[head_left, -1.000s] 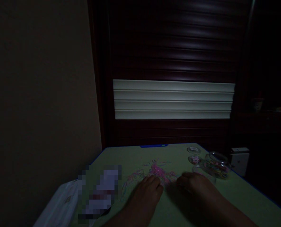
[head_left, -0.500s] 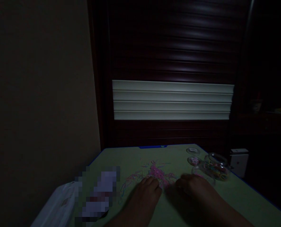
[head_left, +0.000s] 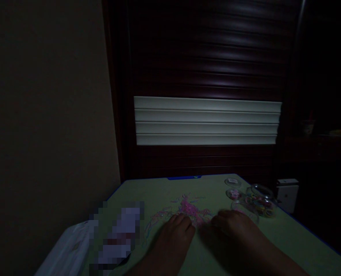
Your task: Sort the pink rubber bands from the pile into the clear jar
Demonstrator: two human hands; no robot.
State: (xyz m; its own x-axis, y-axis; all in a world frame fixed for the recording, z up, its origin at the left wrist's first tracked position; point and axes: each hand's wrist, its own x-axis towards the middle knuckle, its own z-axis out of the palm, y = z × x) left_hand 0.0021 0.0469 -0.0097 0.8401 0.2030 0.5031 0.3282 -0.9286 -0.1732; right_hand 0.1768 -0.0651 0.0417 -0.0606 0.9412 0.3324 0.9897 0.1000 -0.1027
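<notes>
A loose pile of small pink and multicoloured elastic bands (head_left: 189, 207) lies spread on the pale green table (head_left: 156, 188). At the near side of the pile is my left hand (head_left: 177, 232), its fingers curled and close together, touching the bands. My right hand (head_left: 236, 226) is just right of the pile, fingers bent inward as in a pinch. The dim light and the hands themselves hide the fingertips, so anything small between them cannot be made out. Beyond my right hand lies a clear shallow container (head_left: 246, 211) with some pink inside.
On the right stand a clear jar (head_left: 262, 203) of coloured bands, a small round dish (head_left: 234, 194) of pink pieces and a clear lid (head_left: 233, 182). A blurred-out item (head_left: 120, 235) and a white box (head_left: 68, 245) are on the left. A dark louvred door (head_left: 207, 157) rises behind.
The view has shifted slightly, moving the whole scene a little to the left. Both hands keep nearly the same pose by the bands, with no clear change in what they touch.
</notes>
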